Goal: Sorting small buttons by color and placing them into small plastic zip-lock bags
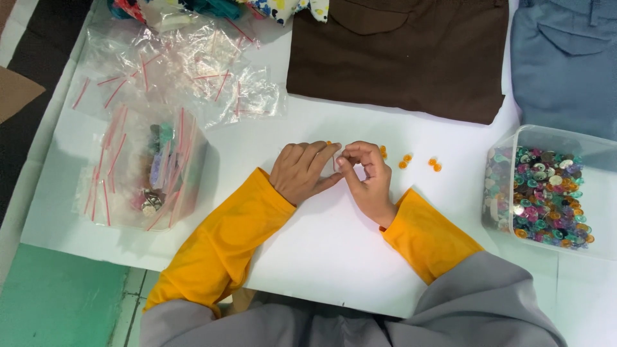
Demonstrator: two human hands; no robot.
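White sheeting covers the counter (334, 257), and along its far edge lie folded clothes: a brown garment (398, 58) in the middle and a blue-grey garment (565, 64) at the far right corner. By the right edge stands a clear plastic tub (598, 193), open, holding a heap of many-coloured sequins or buttons (546, 199). Toward the left edge lies a clear bag (148, 170) stuffed with small red-striped zip bags, with more empty zip bags (186, 71) scattered behind it toward the far left corner.

At the middle of the counter the two hands meet, both in yellow sleeves. The left hand (302, 172) is partly curled, fingers pointing right. The right hand (367, 175) is curled tight, thumb and forefinger pinched against the left fingertips on something small and pale; what it is cannot be told.

Orange beads (405, 160) lie loose on the counter just beyond and to the right of the right hand, strung out in a short row toward the tub, so the right hand is the nearer one.
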